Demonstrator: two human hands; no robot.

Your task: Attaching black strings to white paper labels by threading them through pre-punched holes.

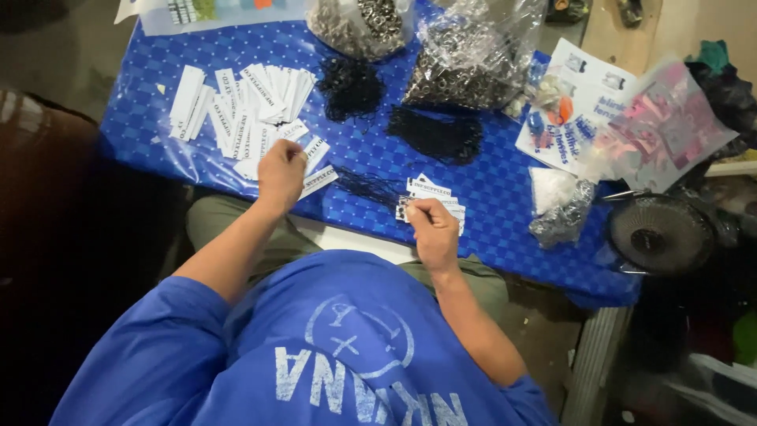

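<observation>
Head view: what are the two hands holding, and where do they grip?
Right hand pinches a small stack of white tags at its near edge. Left hand rests on loose tags; grip unclear.

The person wore a bright blue short-sleeved shirt with a pale circular emblem and large pale block lettering printed across the chest. Olive-green trousers covered the legs. Both forearms were bare, with no watch, rings or gloves visible.
</observation>
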